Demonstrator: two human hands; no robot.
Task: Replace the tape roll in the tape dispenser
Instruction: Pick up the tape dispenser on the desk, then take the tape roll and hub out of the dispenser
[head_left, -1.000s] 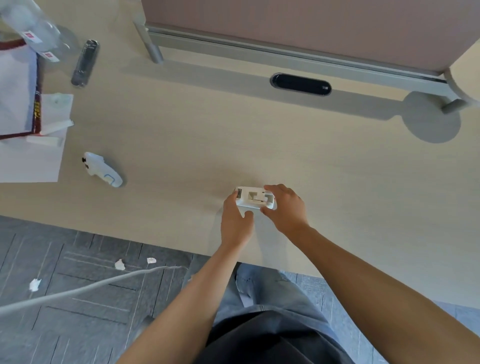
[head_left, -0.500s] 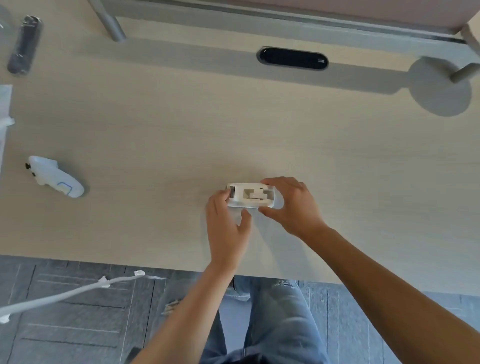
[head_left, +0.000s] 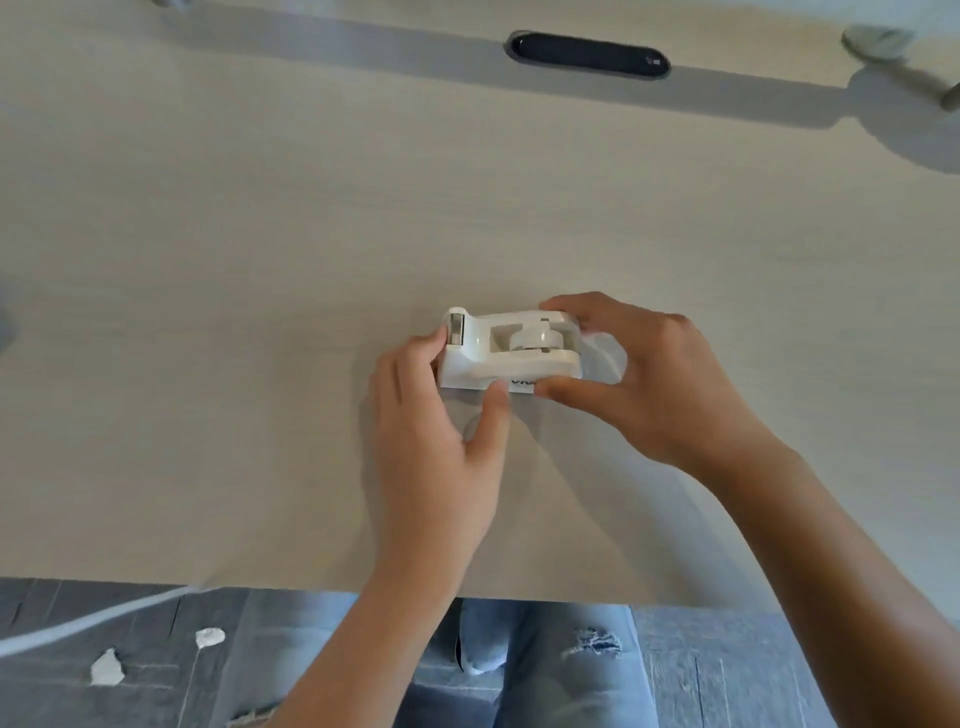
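Note:
A white tape dispenser (head_left: 483, 358) lies on the pale wooden desk (head_left: 260, 260), its metal cutter end pointing left. In its well sits a small white spool (head_left: 535, 340) with little or no tape visible on it. My left hand (head_left: 441, 441) grips the dispenser's cutter end, with the thumb on its near side. My right hand (head_left: 639, 379) wraps the rear end, fingers over the far side and thumb against the near side. A clear roll seems to sit at the rear under my right fingers, but it is blurred.
A black oval cable grommet (head_left: 587, 54) is set in the desk at the back. The desk's front edge runs along the bottom, with my jeans-clad legs (head_left: 519, 665) and grey floor below. White paper scraps (head_left: 109, 667) and a white cable (head_left: 78, 629) lie on the floor at lower left.
The camera has moved closer and rightward, so the white device and papers at left are out of view. Both hands still hold the dispenser, now tilted to show its side.

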